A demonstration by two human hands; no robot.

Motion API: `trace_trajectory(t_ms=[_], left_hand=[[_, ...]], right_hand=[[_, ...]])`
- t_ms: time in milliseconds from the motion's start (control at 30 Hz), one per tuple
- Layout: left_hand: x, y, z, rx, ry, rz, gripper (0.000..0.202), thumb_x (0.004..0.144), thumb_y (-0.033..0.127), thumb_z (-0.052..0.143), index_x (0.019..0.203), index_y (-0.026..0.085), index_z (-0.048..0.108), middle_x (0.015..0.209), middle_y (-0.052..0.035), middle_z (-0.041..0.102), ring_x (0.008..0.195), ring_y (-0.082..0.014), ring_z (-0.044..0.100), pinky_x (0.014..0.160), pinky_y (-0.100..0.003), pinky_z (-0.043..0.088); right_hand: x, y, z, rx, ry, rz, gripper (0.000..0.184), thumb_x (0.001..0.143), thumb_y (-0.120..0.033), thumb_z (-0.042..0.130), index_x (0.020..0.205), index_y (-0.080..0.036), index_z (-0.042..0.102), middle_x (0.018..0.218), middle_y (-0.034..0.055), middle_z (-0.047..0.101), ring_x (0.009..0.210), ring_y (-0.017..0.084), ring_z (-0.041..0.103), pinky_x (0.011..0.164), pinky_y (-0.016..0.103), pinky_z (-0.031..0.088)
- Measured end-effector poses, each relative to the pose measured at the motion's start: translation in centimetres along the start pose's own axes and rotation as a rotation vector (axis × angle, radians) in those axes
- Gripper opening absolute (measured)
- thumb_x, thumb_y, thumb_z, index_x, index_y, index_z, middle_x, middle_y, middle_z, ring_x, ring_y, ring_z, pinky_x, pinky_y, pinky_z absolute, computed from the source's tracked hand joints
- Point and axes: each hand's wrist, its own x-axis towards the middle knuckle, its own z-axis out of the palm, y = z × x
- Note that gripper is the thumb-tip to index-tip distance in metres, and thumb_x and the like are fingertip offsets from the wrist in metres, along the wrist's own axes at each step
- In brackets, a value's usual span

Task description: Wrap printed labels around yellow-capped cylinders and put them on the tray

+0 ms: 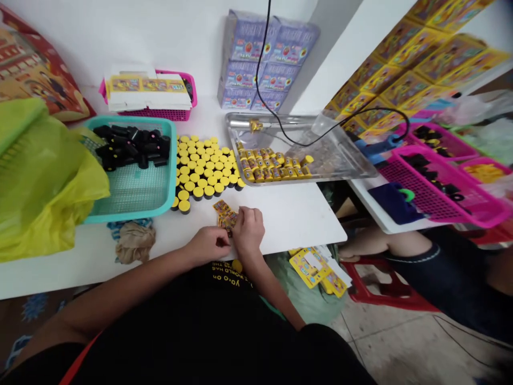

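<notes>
My left hand [209,246] is at the table's front edge with its fingers curled into a pinch; whatever is in them is hidden. Close beside it, my right hand [249,229] is also closed, fingertips bent down over a small pile of printed yellow stickers [225,215]. I cannot make out what the right fingers grip. Just below the hands, against the dark shirt, shows a round yellow disc [236,266]. Beyond the stickers stand many short black cylinders with yellow tops [204,168], packed together on the white table [296,214].
A teal basket [132,206] holds black parts at left, beside a yellow-green bag [40,198]. Behind the hands, a metal tray [340,160] carries rows of wrapped yellow cylinders. A black cable [260,80] hangs above it. At right are pink baskets [436,192] and another person's leg [425,262].
</notes>
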Motion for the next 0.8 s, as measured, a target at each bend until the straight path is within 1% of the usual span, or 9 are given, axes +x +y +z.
trace_trajectory(t_ms=[133, 200, 300, 400, 500, 567, 633, 700, 800], left_hand=[[0.9, 1.1, 0.7, 0.341, -0.238, 0.073, 0.030, 0.064, 0.044, 0.078, 0.072, 0.017, 0.069, 0.068, -0.0007, 0.063, 0.061, -0.0136, 0.053, 0.055, -0.024, 0.034], [1.3, 1.7, 1.3, 0.475, -0.315, 0.082, 0.034, 0.063, 0.049, 0.078, 0.072, 0.017, 0.070, 0.070, -0.0023, 0.065, 0.063, -0.0155, 0.054, 0.055, -0.026, 0.032], [1.6, 2.2, 2.1, 0.581, -0.347, 0.081, 0.036, 0.064, 0.052, 0.076, 0.070, 0.017, 0.071, 0.072, -0.0040, 0.067, 0.063, -0.0167, 0.055, 0.054, -0.027, 0.031], [1.4, 2.0, 2.7, 0.609, -0.355, 0.099, 0.032, 0.065, 0.050, 0.074, 0.067, 0.017, 0.071, 0.071, -0.0038, 0.068, 0.062, -0.0160, 0.055, 0.053, -0.027, 0.031], [1.0, 1.8, 3.1, 0.635, -0.345, 0.109, 0.030, 0.070, 0.047, 0.070, 0.066, 0.017, 0.072, 0.067, -0.0038, 0.066, 0.059, -0.0157, 0.054, 0.052, -0.028, 0.029], [0.8, 1.9, 3.3, 0.645, -0.395, 0.117, 0.037, 0.070, 0.053, 0.068, 0.065, 0.017, 0.073, 0.062, -0.0039, 0.064, 0.057, -0.0160, 0.054, 0.052, -0.028, 0.029], [0.7, 2.4, 3.6, 0.647, -0.464, 0.117, 0.045, 0.069, 0.061, 0.066, 0.066, 0.017, 0.073, 0.060, -0.0040, 0.063, 0.057, -0.0164, 0.054, 0.052, -0.028, 0.029], [0.5, 3.1, 4.1, 0.660, -0.506, 0.105, 0.048, 0.069, 0.064, 0.065, 0.070, 0.017, 0.075, 0.062, -0.0049, 0.065, 0.059, -0.0176, 0.056, 0.053, -0.028, 0.032], [0.2, 4.2, 5.2, 0.702, -0.521, 0.092, 0.043, 0.069, 0.057, 0.066, 0.076, 0.016, 0.076, 0.068, -0.0082, 0.068, 0.063, -0.0207, 0.060, 0.055, -0.028, 0.035]], right_hand=[[0.1, 0.4, -0.5, 0.137, 0.023, 0.084, 0.022, 0.097, -0.023, 0.041, 0.099, -0.018, 0.062, 0.086, 0.0073, 0.059, 0.084, 0.021, 0.055, 0.078, 0.035, 0.046], [0.1, 0.7, -0.7, 0.201, 0.062, 0.135, 0.021, 0.096, -0.024, 0.042, 0.099, -0.018, 0.061, 0.088, 0.0065, 0.060, 0.085, 0.020, 0.057, 0.077, 0.035, 0.047], [0.0, 0.6, -1.1, 0.289, 0.146, 0.191, 0.020, 0.097, -0.026, 0.043, 0.100, -0.019, 0.061, 0.091, 0.0059, 0.061, 0.085, 0.019, 0.059, 0.075, 0.034, 0.049], [-0.4, 0.2, -1.6, 0.349, 0.215, 0.186, 0.018, 0.097, -0.027, 0.045, 0.099, -0.019, 0.061, 0.090, 0.0051, 0.062, 0.083, 0.018, 0.059, 0.073, 0.033, 0.049], [-0.9, -0.2, -2.3, 0.403, 0.240, 0.177, 0.014, 0.095, -0.028, 0.051, 0.094, -0.019, 0.063, 0.087, 0.0033, 0.061, 0.079, 0.016, 0.058, 0.070, 0.031, 0.049], [-1.4, -0.4, -2.9, 0.461, 0.242, 0.199, 0.013, 0.093, -0.029, 0.054, 0.091, -0.020, 0.063, 0.085, 0.0019, 0.060, 0.076, 0.015, 0.057, 0.069, 0.030, 0.048], [-2.3, -0.4, -3.4, 0.534, 0.261, 0.244, 0.013, 0.093, -0.029, 0.055, 0.090, -0.020, 0.064, 0.084, 0.0010, 0.059, 0.074, 0.014, 0.056, 0.068, 0.029, 0.048], [-3.2, -0.2, -3.8, 0.596, 0.304, 0.311, 0.013, 0.092, -0.030, 0.057, 0.089, -0.020, 0.064, 0.083, 0.0010, 0.060, 0.075, 0.014, 0.057, 0.068, 0.029, 0.048], [-4.5, 0.4, -4.2, 0.691, 0.379, 0.449, 0.015, 0.088, -0.034, 0.060, 0.089, -0.020, 0.064, 0.082, 0.0011, 0.061, 0.075, 0.014, 0.058, 0.070, 0.030, 0.048]])
